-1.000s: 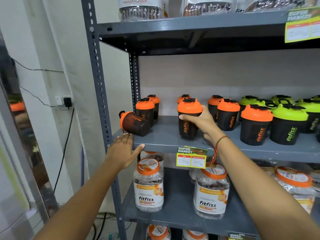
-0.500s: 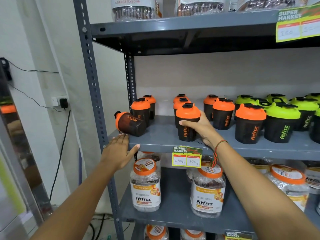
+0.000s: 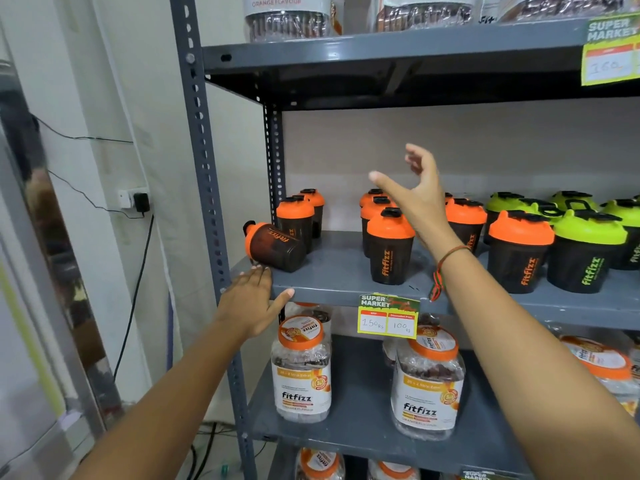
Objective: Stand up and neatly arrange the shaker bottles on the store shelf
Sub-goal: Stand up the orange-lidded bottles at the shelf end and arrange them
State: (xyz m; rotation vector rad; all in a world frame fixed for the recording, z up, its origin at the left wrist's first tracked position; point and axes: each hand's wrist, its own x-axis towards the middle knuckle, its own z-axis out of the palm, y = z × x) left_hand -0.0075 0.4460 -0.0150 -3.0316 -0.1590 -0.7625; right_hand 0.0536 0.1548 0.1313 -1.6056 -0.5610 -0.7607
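At the shelf's (image 3: 332, 292) left end one shaker bottle (image 3: 275, 247) lies tipped near the edge, your left hand (image 3: 254, 306) flat and empty below, right hand (image 3: 417, 195) raised open: a nudge could roll it off.

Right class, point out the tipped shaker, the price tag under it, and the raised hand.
Tipped shaker (image 3: 275, 247), head view, on its dark side.
Price tag (image 3: 388, 317), head view, on its white price boxes.
Right hand (image 3: 420, 199), head view, on the palm.
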